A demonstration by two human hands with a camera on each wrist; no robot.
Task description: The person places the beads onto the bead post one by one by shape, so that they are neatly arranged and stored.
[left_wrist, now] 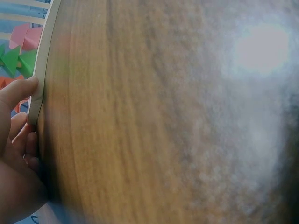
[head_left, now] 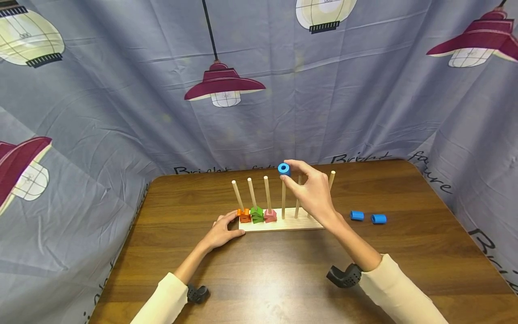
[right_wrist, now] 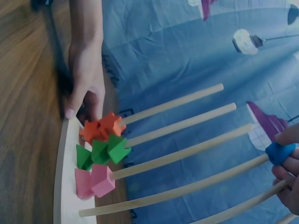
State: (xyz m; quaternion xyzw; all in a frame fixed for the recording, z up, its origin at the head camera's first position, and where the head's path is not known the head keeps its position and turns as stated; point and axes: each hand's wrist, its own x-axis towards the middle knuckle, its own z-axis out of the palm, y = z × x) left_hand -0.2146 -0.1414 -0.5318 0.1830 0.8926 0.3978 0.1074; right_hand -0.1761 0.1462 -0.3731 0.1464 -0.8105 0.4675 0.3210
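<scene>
My right hand (head_left: 314, 191) pinches a blue cylinder bead (head_left: 284, 170) with a hole through it, between thumb and fingers. The bead sits right at the top of the fourth peg (head_left: 283, 198) from the left. That peg stands in a pale wooden peg board (head_left: 283, 225). At the board's left end my left hand (head_left: 220, 231) grips the corner, thumb along the front edge (left_wrist: 41, 79). Orange star-like beads (right_wrist: 103, 127), green triangular beads (right_wrist: 100, 153) and pink angular beads (right_wrist: 96, 181) lie around the bases of the first three pegs. My right hand partly hides the pegs farther right.
Two more blue cylinders (head_left: 357, 215) lie on their sides on the brown wooden table (head_left: 267, 274), right of the board. Behind the table hangs a grey-blue curtain (head_left: 259, 130) with printed lamps. A black wrist mount (head_left: 344, 276) sticks out from the right sleeve.
</scene>
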